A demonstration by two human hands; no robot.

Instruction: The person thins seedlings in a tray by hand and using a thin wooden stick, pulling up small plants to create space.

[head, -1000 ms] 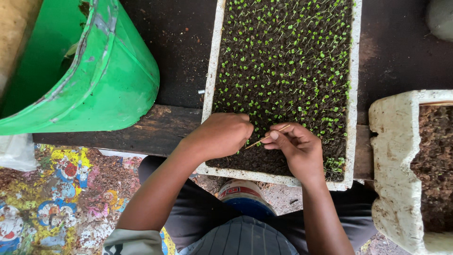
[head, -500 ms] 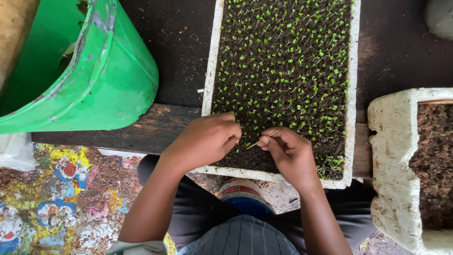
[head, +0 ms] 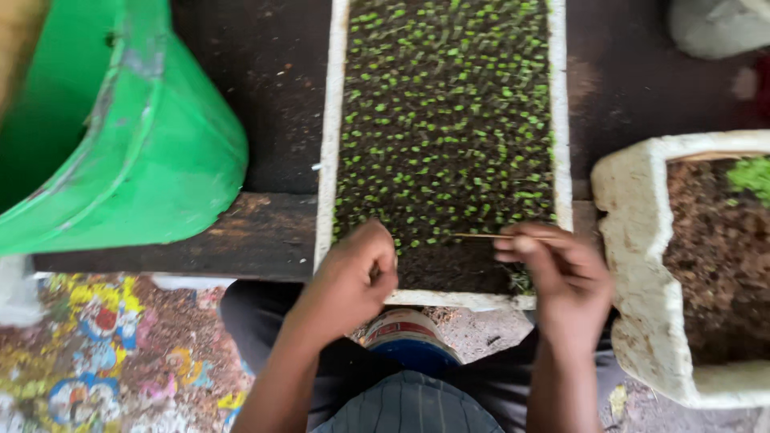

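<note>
A long white foam tray (head: 326, 152) filled with dark soil holds rows of tiny green seedlings (head: 449, 120). My left hand (head: 353, 277) rests curled at the tray's near left corner, fingers pinched together; whether something small is in them I cannot tell. My right hand (head: 557, 277) hovers over the near right end and pinches a thin wooden stick (head: 481, 236) that points left, level over the soil. The strip of soil between my hands carries no seedlings.
A big green plastic tub (head: 120, 136) leans at the left on a dark wooden bench (head: 257, 232). A second white foam box (head: 642, 240) with brown soil and a green clump stands at the right. A colourful patterned floor and a round container show below the bench.
My hands have drawn apart: the right hand moved to the right with the stick, now held level. The left hand stayed at the near left corner. The camera view moved closer.
</note>
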